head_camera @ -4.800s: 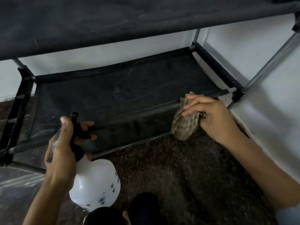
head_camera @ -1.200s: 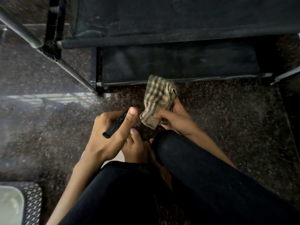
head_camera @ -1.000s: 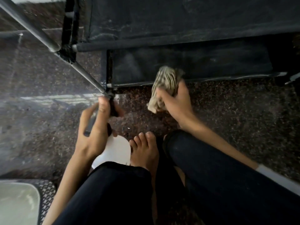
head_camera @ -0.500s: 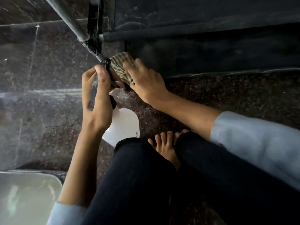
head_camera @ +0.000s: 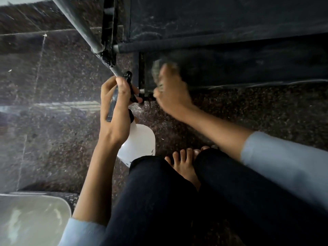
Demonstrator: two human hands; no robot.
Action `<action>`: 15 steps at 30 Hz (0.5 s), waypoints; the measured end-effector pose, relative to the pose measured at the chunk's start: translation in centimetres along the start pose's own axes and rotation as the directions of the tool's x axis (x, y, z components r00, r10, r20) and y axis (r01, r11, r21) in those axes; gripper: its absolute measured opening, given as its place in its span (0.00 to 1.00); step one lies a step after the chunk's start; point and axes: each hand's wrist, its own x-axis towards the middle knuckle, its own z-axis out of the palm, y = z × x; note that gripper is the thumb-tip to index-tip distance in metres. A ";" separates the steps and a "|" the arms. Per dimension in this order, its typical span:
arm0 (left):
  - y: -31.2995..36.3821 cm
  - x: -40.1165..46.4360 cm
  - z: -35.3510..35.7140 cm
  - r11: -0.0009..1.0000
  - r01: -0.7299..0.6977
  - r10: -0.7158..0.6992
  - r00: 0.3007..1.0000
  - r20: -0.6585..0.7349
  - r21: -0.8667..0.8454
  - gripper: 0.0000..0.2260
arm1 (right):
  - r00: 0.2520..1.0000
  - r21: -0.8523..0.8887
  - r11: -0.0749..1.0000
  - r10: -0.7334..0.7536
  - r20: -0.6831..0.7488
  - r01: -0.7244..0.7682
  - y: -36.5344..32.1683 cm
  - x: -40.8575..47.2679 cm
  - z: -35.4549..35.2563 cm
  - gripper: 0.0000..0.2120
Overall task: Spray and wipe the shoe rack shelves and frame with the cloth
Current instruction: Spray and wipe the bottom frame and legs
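The black shoe rack fills the top of the view, with a grey frame pole slanting down to its front left corner. My right hand grips the checked cloth and presses it on the bottom shelf near that corner; hand and cloth are blurred. My left hand holds the black head of the white spray bottle just left of the corner, nozzle close to the frame.
Dark speckled stone floor lies all around. My knees in dark trousers and a bare foot fill the lower middle. A pale tub stands at the bottom left corner.
I have bent down to the rack's lowest level. My right hand carried the cloth left to the corner, then slid it right onto the bottom shelf. The bottle rose toward the corner.
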 end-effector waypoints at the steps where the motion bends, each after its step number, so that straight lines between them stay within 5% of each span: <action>1: 0.8 -0.3 0.0 1.000 0.012 -0.011 0.999 0.053 -0.018 0.31 | 0.993 -0.036 0.994 -0.103 0.051 0.105 -1.1 0.0 1.1 0.24; 3: -0.7 0.4 -2.0 0.970 0.047 -0.035 0.998 0.056 -0.238 0.24 | 0.964 -0.112 0.962 -0.233 0.127 0.248 -2.5 -0.1 3.0 0.29; 4: -2.3 0.9 -3.4 0.920 -0.019 -0.009 0.997 -0.071 -0.391 0.19 | 0.964 -0.147 0.957 -0.233 0.127 0.250 -2.6 -0.1 3.5 0.30; 6: -5.8 3.6 -8.5 0.683 -0.206 -0.136 0.907 -0.399 -0.701 0.16 | 0.980 -0.154 0.969 -0.187 0.061 0.194 -2.0 -0.5 3.8 0.28; 7: -7.3 4.7 -11.8 0.504 -0.201 -0.197 0.920 -0.338 -0.840 0.18 | 0.986 -0.121 0.979 -0.164 0.020 0.166 -1.2 -1.0 3.5 0.25; 8: -8.5 5.3 -13.6 0.457 -0.206 -0.226 0.914 -0.337 -0.865 0.19 | 0.990 -0.079 0.987 -0.139 -0.014 0.137 -0.2 -1.5 3.0 0.21; 11: -8.4 5.2 -15.1 0.431 -0.268 -0.208 0.900 -0.384 -0.862 0.13 | 0.989 -0.022 1.000 0.004 -0.145 -0.008 4.7 -3.1 0.6 0.16; 12: -9.0 5.2 -15.5 0.558 -0.287 -0.192 0.868 -0.458 -0.779 0.14 | 0.970 -0.016 0.995 0.091 -0.225 -0.097 6.8 -3.6 -0.6 0.14; 15: -8.0 3.9 -11.8 0.682 -0.285 -0.162 0.839 -0.519 -0.674 0.17 | 0.809 0.147 0.915 0.402 -0.429 -0.377 12.5 -4.5 -4.5 0.16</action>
